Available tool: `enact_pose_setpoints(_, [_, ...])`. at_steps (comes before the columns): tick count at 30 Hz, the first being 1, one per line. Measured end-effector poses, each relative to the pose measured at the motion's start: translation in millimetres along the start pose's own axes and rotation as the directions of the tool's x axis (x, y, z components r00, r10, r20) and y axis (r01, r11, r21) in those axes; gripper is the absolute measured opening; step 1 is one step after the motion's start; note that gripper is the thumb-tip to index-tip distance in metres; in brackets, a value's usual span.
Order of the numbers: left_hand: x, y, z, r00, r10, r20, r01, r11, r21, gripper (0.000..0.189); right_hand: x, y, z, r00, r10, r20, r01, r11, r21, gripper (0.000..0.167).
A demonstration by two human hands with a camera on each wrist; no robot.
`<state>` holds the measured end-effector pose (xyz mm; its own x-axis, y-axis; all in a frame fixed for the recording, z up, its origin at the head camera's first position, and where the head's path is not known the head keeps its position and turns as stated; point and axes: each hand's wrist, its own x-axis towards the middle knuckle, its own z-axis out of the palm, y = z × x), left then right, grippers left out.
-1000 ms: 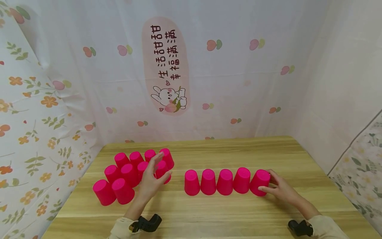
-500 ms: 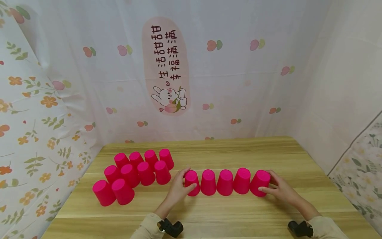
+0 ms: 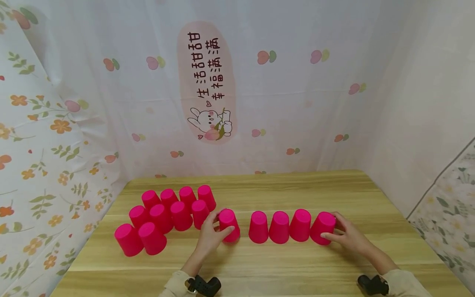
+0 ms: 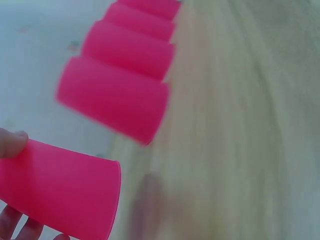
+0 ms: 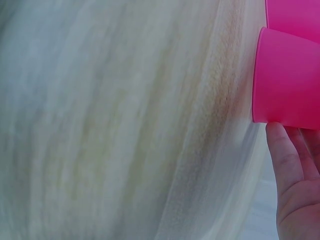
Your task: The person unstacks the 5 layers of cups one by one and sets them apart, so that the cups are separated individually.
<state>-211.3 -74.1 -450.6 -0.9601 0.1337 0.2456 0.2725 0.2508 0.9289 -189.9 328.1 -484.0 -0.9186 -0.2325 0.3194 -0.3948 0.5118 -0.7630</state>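
Note:
My left hand (image 3: 210,238) grips an upside-down pink cup (image 3: 229,219) from its left side, thumb in front and fingers behind. In the left wrist view that cup (image 4: 60,187) has its wide rim toward the wooden table; whether it is lifted slightly I cannot tell. To the right, several matching cups (image 3: 279,227) stand upside down in a row, a gap apart from the held one. At the row's right end my right hand (image 3: 350,236) holds the last cup (image 3: 321,227) between thumb and fingers. The right wrist view shows fingers (image 5: 286,157) against its side.
Several more upside-down pink cups (image 3: 160,218) stand grouped on the left of the wooden table (image 3: 282,268), close to my left hand. A patterned cloth (image 3: 282,103) hangs behind the table, with more cloth at both sides.
My left hand came from over the left group to the row's leftmost cup, took hold of it and shifted it left, opening a gap. The right hand has stayed on its cup.

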Motion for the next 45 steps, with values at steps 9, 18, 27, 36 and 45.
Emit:
enact_pose_setpoints(9, [-18.8,10.3,-60.8,0.991,-0.032,-0.133,0.041,0.997,0.067,0.057,1.0,-3.6,-0.6,1.0,0.018,-0.001,-0.018,1.0,-0.026,0.047])
enact_pose_setpoints(18, [-34.6,9.7,-105.2,0.982,-0.08,-0.172,0.116,0.971,0.208,0.059,-0.2,-3.2,-1.2,0.999,0.043,0.011,-0.043,0.999,-0.003,0.047])
enact_pose_setpoints(27, [-41.5,-9.2,-106.6,0.965,-0.097,-0.242,0.179,0.922,0.344,0.058,0.2,-3.3,0.1,0.999,0.032,0.009,-0.032,0.999,-0.006,0.048])
enact_pose_setpoints(36, [-43.7,-22.2,-105.5,0.96,-0.138,-0.242,0.21,0.93,0.302,0.062,-0.2,-4.1,-0.2,0.998,0.053,0.014,-0.053,0.999,0.008,0.049])
enact_pose_setpoints(45, [-44.9,-21.7,-105.2,0.957,-0.124,-0.262,0.202,0.933,0.297,0.062,-0.6,-0.4,0.6,0.999,0.038,0.013,-0.038,0.999,0.025,0.048])
